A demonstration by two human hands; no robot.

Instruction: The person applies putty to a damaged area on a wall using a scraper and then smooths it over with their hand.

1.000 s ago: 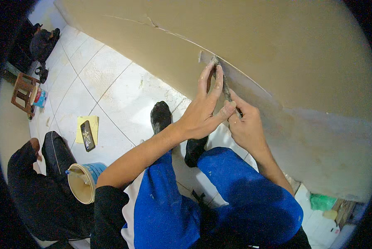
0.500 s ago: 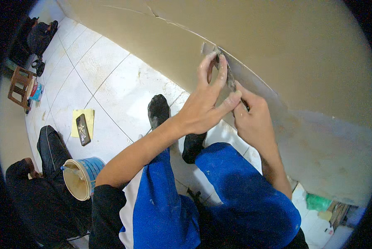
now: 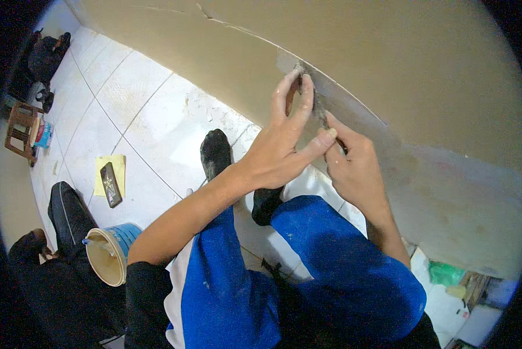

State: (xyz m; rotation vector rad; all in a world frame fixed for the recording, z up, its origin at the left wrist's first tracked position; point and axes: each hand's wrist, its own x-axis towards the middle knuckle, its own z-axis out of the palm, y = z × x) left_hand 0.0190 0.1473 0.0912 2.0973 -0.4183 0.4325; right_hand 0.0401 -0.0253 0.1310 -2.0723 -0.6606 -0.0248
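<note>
Both my hands reach to the beige wall, low down near the floor. They hold a thin, flat scraper with a dark, smeared edge, close against the wall just below a raised ridge line. My left hand has its index and middle fingertips on the scraper's far part, its thumb reaching toward the right hand. Curled around the near end is my right hand, thumb and index finger pinching it. Whitish residue coats my fingertips. The hands hide much of the tool. A grey smoothed patch extends along the wall to the right.
White floor tiles carry whitish smears. Beside my left arm stands a blue-and-cream bucket. A phone lies on yellow paper. Another person's dark-clad leg is at left, near a wooden stool. A green bag lies lower right.
The whole scene has shifted slightly left in view. Both hands keep their hold on the scraper, which has moved only a little against the wall.
</note>
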